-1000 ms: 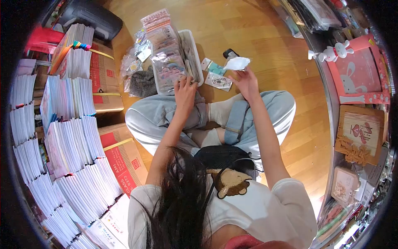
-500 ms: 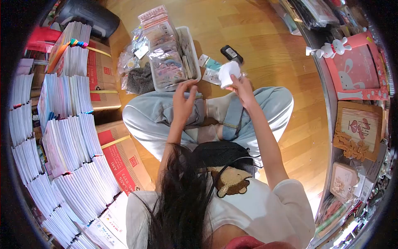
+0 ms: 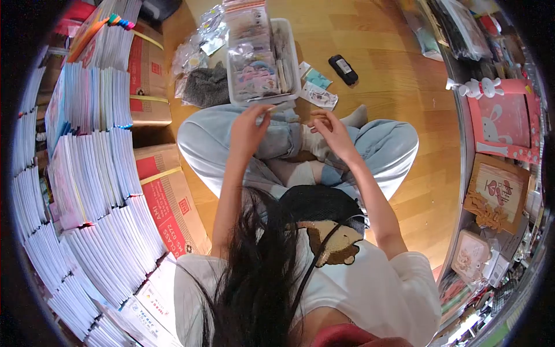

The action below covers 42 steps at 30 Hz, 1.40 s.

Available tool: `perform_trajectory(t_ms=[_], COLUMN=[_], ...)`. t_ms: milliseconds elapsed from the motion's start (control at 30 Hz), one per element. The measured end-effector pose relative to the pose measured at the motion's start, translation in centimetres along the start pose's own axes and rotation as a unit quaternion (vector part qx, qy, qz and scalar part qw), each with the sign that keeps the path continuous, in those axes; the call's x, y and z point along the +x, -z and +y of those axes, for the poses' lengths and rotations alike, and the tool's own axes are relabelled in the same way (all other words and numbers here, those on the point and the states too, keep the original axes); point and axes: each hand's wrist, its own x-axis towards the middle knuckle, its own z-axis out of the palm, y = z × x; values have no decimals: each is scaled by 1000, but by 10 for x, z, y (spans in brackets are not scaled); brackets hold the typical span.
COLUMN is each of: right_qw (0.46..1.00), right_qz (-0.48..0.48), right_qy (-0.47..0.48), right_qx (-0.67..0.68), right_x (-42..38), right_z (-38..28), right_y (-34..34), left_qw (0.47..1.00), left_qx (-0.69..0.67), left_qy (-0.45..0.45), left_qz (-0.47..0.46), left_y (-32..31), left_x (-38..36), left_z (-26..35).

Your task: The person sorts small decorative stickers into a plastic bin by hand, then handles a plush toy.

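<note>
My left hand (image 3: 250,130) is closed, its fingertips pinching a small pale flat piece (image 3: 282,107) just in front of the white plastic bin (image 3: 297,69). What that piece is cannot be made out. My right hand (image 3: 334,137) is held a short way to the right, fingers bent and slightly apart, with nothing visible in them. Clear packets with pastel pieces (image 3: 257,75) fill the bin. Beyond my right hand, a white card packet (image 3: 319,96) and a teal-and-white packet (image 3: 315,77) lie on the wooden floor.
A black handheld device (image 3: 343,70) lies on the floor. A dark grey fuzzy cloth (image 3: 207,85) and clear plastic bags (image 3: 191,55) sit left of the bin. Stacked notebooks (image 3: 89,98) and cardboard boxes (image 3: 170,199) line the left; a shelf with a pink bunny frame (image 3: 503,130) borders the right.
The white soft-looking item that was in my right hand no longer shows there. My right hand has come down and nearer my left, which now pinches a pale piece. The view has shifted.
</note>
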Motion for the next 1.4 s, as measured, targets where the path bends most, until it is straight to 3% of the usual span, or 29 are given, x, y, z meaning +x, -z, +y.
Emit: perform_trajectory(t_ms=[233,333,533,633,733,933,1033,1233,1400], right_qw=[975,964,956,917,868,783,740,732,785], right_qz=[-31,21,73,135,111,75,67,93,101], right_qy=[78,142,139,232,290,331,317,295,320], right_qx=[-203,-225,-249,-294,-388,-521,-589,-608,-520], right_x=[42,66,79,82,77,78,78,84,80], right_z=[-13,-4,-6,-1,-10,3,1,12,5], right_y=[-27,-38,-47,-53,-56,-67,-71,-82,-63], left_qw=[991,988,981,981,981,993,988,957,939], left_qx=[108,144,194,188,186,117,153,289,340], left_qy=[-17,0,6,30,46,33,23,22,27], left_qz=[-74,-57,-5,24,38,12,17,30,46], left_y=[6,-7,-9,-14,-14,-5,-1,-7,-18], left_x=[26,33,33,34,36,33,34,41,50], left_z=[-43,-54,-55,-60,-65,-80,-83,-85,-93])
